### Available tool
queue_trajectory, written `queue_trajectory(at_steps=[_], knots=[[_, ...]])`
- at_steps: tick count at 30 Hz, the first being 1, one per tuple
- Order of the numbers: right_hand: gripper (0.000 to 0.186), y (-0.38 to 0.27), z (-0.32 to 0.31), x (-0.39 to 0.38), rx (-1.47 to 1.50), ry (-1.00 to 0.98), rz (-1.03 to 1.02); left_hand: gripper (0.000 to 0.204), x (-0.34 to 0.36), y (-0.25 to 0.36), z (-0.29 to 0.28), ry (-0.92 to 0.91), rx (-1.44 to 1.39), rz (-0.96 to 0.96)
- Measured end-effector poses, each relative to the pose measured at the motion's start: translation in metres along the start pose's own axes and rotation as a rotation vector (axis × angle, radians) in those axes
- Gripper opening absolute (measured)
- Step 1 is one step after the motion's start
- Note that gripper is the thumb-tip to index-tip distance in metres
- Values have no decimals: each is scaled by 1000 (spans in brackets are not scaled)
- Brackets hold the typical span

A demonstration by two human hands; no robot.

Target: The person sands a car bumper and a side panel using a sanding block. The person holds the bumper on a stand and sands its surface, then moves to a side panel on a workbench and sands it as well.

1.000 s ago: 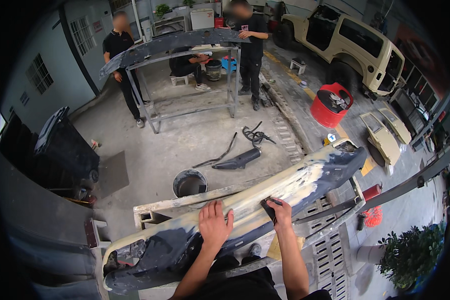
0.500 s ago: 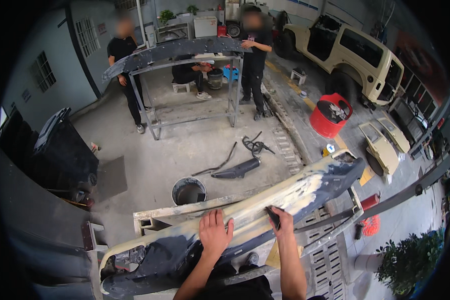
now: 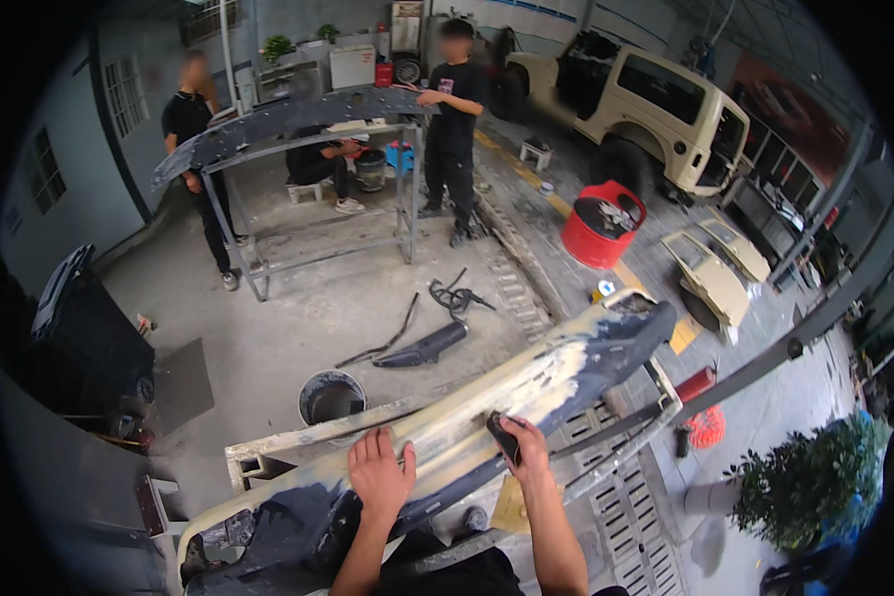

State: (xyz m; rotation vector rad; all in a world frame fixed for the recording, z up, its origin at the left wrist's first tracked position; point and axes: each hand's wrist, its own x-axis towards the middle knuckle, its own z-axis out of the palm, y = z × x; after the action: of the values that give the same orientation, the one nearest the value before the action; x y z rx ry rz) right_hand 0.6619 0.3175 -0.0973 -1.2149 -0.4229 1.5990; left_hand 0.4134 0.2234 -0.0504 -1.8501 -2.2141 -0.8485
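A long car bumper lies slantwise in front of me on a metal stand. Its surface is patchy, with cream and whitish areas over dark grey plastic. My left hand rests palm down on the bumper left of its middle, fingers stretched out, holding nothing. My right hand grips a black sanding pad at the near side of the pale area; the underside of the pad is hidden.
A bucket stands on the floor beyond the stand. Black trim pieces lie farther out. Two standing people handle another dark bumper on a rack; one sits behind. A red tub and cream vehicle are right.
My view has turned a little rightward, so the scene sits farther left. Both hands keep about the same places on the bumper, and the pad is tilted slightly differently.
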Motion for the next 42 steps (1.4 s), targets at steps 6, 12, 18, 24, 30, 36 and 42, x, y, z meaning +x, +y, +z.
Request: queue_trajectory(at_steps=[6, 12, 18, 24, 30, 36, 42], knots=[[13, -22, -79, -7, 295, 82, -21, 46, 0, 3, 1, 11, 68, 33], [15, -27, -102, 11, -284, -7, -418, 45, -1, 15, 7, 9, 78, 22], [15, -64, -85, 37, 93, -229, -136, 43, -2, 12, 4, -3, 157, -28], [14, -66, -86, 82, -157, -253, -103, 39, 8, 22, 9, -46, 161, -171], [28, -81, -76, 86, -82, -398, -35, 37, 9, 32, 13, 6, 213, -255], [13, -96, -72, 101, -189, -429, 106, 33, 11, 39, 20, 64, 222, -282], [15, -91, -71, 122, -438, -244, 80, 30, 11, 35, 26, 130, 197, -300]])
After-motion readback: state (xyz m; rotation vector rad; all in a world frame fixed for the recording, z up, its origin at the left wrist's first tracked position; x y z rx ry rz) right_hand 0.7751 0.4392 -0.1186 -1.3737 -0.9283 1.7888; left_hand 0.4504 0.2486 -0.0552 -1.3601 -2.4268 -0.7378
